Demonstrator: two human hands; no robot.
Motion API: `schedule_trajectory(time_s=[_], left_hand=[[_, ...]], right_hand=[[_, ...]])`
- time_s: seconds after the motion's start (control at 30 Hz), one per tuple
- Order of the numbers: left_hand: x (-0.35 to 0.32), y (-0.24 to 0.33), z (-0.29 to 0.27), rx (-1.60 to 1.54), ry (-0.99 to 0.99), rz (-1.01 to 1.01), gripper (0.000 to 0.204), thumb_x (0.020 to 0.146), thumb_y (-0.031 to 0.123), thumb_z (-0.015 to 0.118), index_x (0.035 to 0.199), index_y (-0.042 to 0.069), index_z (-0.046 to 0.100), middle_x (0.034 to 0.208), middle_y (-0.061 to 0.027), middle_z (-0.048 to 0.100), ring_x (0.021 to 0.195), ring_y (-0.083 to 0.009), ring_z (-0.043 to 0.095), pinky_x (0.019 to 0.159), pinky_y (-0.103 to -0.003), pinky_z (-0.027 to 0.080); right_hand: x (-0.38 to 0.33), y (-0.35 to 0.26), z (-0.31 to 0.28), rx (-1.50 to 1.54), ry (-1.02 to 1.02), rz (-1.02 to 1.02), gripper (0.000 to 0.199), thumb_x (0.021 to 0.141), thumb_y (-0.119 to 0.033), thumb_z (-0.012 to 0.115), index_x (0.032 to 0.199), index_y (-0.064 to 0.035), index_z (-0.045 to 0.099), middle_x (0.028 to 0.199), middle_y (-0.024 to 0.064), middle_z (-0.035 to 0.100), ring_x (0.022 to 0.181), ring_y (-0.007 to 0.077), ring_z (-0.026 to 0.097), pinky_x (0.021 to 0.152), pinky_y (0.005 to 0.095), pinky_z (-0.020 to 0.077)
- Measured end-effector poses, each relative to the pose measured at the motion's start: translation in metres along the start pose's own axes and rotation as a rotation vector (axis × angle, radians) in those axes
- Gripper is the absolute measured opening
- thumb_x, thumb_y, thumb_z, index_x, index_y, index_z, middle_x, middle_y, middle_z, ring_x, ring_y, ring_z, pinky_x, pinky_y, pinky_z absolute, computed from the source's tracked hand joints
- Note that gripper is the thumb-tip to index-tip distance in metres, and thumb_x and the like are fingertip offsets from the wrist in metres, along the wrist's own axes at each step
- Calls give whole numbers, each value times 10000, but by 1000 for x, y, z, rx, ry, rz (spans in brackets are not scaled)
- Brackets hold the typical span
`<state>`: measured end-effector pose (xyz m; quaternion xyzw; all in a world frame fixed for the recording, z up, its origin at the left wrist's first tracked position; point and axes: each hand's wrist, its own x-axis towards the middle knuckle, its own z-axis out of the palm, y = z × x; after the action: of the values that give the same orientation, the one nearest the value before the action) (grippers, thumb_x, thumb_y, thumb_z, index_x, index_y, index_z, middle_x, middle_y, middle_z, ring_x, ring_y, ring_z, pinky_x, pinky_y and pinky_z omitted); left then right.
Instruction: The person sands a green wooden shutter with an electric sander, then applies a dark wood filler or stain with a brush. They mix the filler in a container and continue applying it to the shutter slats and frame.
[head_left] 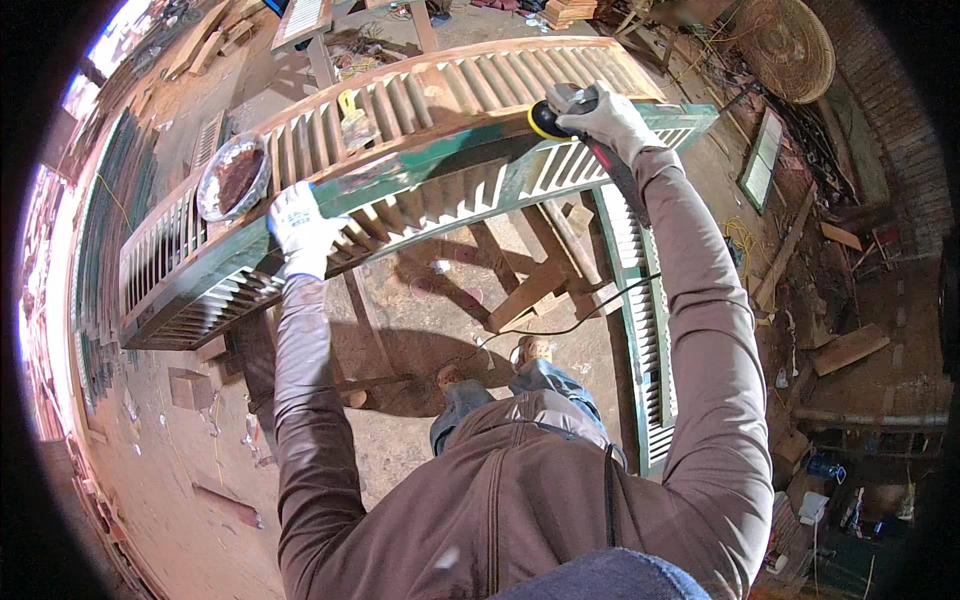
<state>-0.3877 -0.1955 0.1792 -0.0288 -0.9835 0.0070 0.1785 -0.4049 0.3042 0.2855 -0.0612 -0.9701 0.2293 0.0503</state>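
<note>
A long louvered wooden shutter point(430, 160) lies across in front of me. Green paint covers parts of its near edge, and other stretches show bare wood. In a white glove, my right hand point(618, 125) is closed round a power sander point(546, 122) with a round yellow pad, held at the shutter's near edge toward its right end. My left hand point(303, 230), also gloved, grips the same edge further left, its fingers over the top. Beside it on the slats stands a clear plastic bowl point(209, 192) with brown matter inside. A yellow-handled flat tool point(355, 128) rests on the slats.
A second green-edged shutter point(630, 300) extends under my right arm. A black cord point(560, 331) hangs below the work. Wood offcuts point(530, 295) lie on the floor near my feet. More shutters point(110, 230) are stacked at left. Scrap wood point(850, 350) and a round woven basket point(785, 50) are at right.
</note>
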Motion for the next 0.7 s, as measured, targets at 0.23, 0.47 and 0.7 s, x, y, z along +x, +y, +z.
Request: schedule_trajectory(time_s=[0.23, 0.47, 0.7], left_hand=[[-1, -3, 14, 72, 85, 18, 975, 516, 546, 932, 1285, 90, 546, 1215, -117, 592, 1174, -325, 547, 1070, -469, 395], [1, -1, 22, 112, 39, 8, 1035, 546, 534, 923, 1353, 33, 511, 1266, -163, 583, 1218, -358, 524, 1105, -480, 372], [3, 11, 13, 122, 27, 34, 916, 548, 476, 942, 1268, 44, 577, 1178, -150, 639, 1124, -341, 585, 1024, -465, 410]], right_hand=[[21, 100, -51, -13, 3, 9, 947, 642, -554, 868, 1342, 7, 562, 1240, 240, 682, 1161, 350, 667, 1002, 392, 516], [50, 185, -88, -54, 56, 61, 950, 649, -590, 866, 1331, 0, 568, 1256, 236, 674, 1155, 354, 663, 992, 391, 503], [39, 137, -59, -39, 28, -49, 855, 653, -552, 843, 1275, -16, 606, 1202, 243, 692, 1127, 361, 677, 964, 414, 530]])
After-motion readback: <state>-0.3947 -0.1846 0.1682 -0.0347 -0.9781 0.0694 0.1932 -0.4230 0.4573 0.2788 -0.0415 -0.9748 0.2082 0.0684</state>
